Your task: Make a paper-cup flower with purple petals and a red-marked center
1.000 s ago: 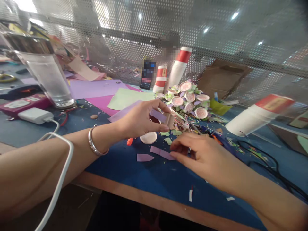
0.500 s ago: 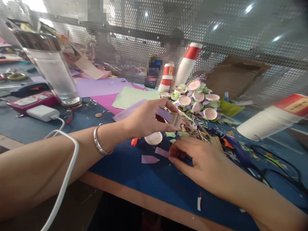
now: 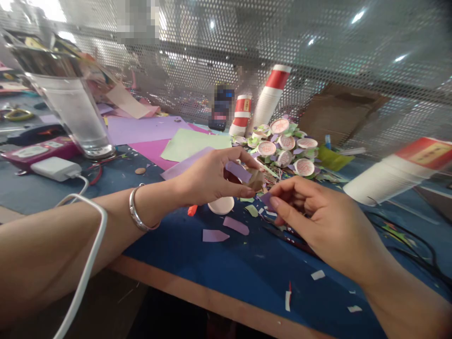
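Observation:
My left hand, with a silver bangle on its wrist, pinches a small brown cardboard piece with a purple paper strip on it. Close to its right, my right hand is lifted off the blue table with fingers curled, pinching a small purple paper scrap near the cardboard piece. A white round disc lies on the table just under my left hand. Two purple paper offcuts lie in front of it.
A heap of round printed discs with green and purple paper bits sits behind the hands. Red-and-white paper cup stacks stand at the back; another lies at right. A glass tumbler, a white charger with cable and coloured sheets are left.
My right hand has risen from the table with a purple scrap and moved up toward the left hand's cardboard piece. The left hand stayed nearly still.

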`<action>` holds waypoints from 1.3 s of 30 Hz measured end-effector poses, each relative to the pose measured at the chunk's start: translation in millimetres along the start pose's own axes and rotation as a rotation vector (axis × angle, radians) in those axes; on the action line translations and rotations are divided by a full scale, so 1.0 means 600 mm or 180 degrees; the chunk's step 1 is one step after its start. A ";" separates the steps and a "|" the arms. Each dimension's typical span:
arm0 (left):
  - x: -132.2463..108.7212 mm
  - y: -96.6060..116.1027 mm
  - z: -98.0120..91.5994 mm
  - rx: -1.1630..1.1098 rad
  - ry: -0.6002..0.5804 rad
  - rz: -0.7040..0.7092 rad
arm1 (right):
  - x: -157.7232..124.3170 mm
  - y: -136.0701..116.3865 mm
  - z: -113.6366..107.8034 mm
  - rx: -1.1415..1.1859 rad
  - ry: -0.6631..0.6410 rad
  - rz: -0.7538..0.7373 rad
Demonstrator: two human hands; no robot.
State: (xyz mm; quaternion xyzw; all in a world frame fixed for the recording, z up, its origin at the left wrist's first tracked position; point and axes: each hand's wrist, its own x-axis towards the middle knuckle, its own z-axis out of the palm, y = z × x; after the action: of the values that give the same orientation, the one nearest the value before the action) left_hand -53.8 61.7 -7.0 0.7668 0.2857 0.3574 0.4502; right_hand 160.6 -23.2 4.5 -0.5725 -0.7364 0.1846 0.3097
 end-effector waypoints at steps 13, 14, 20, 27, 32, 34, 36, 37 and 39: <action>-0.003 0.005 0.001 -0.0254 -0.0144 -0.0082 | 0.014 0.015 -0.009 0.0550 0.0286 0.0073; -0.003 0.006 0.001 -0.0251 -0.0143 -0.0115 | 0.014 0.014 -0.009 0.0540 0.0297 0.0061; -0.003 0.008 0.007 -0.0042 -0.0087 -0.0021 | 0.012 0.006 -0.001 0.0452 0.0362 -0.0035; -0.004 0.009 0.010 0.0098 -0.0163 0.0258 | 0.015 0.004 0.006 0.0462 0.0362 -0.0081; -0.004 0.012 0.012 0.0155 -0.0157 0.0310 | 0.015 0.007 0.008 0.0528 0.0378 -0.0048; -0.004 0.013 0.013 0.0163 -0.0140 0.0307 | 0.014 0.008 0.006 0.0515 0.0371 -0.0045; -0.005 0.015 0.015 0.0142 -0.0123 0.0272 | 0.013 0.008 0.006 0.0518 0.0362 -0.0042; -0.006 0.016 0.015 0.0113 -0.0132 0.0258 | 0.012 0.009 0.006 0.0528 0.0354 -0.0042; -0.007 0.016 0.016 0.0016 -0.0162 0.0256 | 0.012 0.009 0.006 0.0564 0.0335 -0.0032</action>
State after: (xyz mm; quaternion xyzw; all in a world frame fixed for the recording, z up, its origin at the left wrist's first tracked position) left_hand -47.5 50.1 -2.8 0.7876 0.2440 0.3549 0.4408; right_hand 161.1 -14.7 -0.2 -0.5481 -0.7027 0.2171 0.3983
